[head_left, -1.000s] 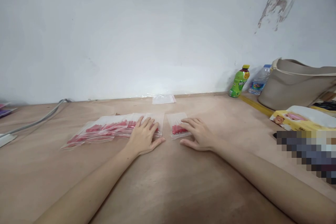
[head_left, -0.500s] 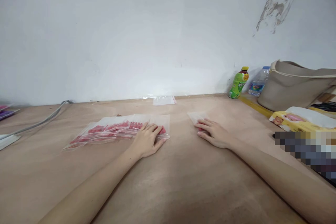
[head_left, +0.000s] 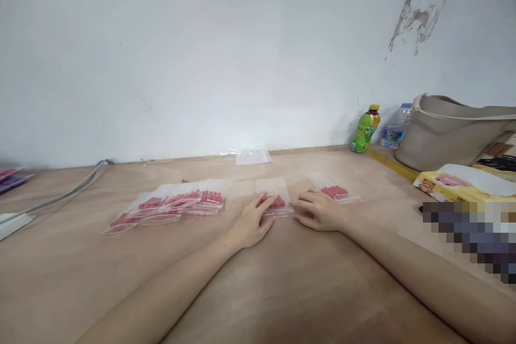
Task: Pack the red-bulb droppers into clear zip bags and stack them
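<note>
A clear zip bag (head_left: 284, 191) with small red pieces in it lies flat in the middle of the table. My left hand (head_left: 250, 226) rests on its left part, fingers spread and covering some of the contents. Beside the bag's right edge is my right hand (head_left: 320, 212), its fingers slightly bent and nothing seen in them; whether it touches the bag I cannot tell. Just beyond that hand lies another zip bag of red pieces (head_left: 335, 192). To the left, several such zip bags (head_left: 171, 205) overlap in a row.
A flat clear bag (head_left: 253, 158) lies near the wall. On the right stand a green bottle (head_left: 365, 129), a clear bottle (head_left: 395, 128), a beige bucket (head_left: 443, 137) and a yellow tissue pack (head_left: 447, 183). A grey cable (head_left: 80, 180) runs along the left.
My left hand and the bag under it have moved right, away from the overlapping bags. My right hand has come off the right bag and shifted slightly left, uncovering it.
</note>
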Demonstrator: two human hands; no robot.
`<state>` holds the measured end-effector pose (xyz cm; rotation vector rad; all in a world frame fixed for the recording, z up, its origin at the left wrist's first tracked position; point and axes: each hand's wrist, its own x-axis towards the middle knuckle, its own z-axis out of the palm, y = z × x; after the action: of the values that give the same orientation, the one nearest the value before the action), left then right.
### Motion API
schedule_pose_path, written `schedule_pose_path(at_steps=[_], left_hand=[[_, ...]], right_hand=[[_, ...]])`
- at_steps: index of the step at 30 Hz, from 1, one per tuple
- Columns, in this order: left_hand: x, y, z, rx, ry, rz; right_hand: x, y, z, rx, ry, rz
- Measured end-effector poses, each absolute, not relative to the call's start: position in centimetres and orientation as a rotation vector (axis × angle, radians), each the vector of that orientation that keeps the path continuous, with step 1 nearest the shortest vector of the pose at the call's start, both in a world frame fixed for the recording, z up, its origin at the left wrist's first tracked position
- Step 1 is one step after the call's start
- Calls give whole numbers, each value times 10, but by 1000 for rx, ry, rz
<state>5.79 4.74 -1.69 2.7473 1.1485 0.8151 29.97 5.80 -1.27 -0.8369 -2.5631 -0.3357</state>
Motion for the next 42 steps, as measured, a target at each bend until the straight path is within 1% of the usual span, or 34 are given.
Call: schedule_pose_path(at_steps=[4, 11, 15, 18, 20, 27, 42], left_hand=[[35, 47, -12, 2720, 992, 780], [35, 48, -10, 2738, 1022, 809], [38, 56, -6, 2846, 969, 617], [39, 61, -2, 2912, 827, 438], [39, 61, 0, 2916, 797, 387], [40, 54, -3, 2903, 949, 468], [42, 55, -4, 2903, 986, 603]], right_hand=[[287, 66, -13, -681, -2582, -574], [281, 74, -16, -685, -2474, -724], [283, 69, -19, -686, -2421, -747], [283, 67, -20, -676, -2444, -691], [283, 67, -21, -681, -2456, -651], [283, 70, -24, -738, -2415, -641], [279, 71, -19, -719, -2415, -725]])
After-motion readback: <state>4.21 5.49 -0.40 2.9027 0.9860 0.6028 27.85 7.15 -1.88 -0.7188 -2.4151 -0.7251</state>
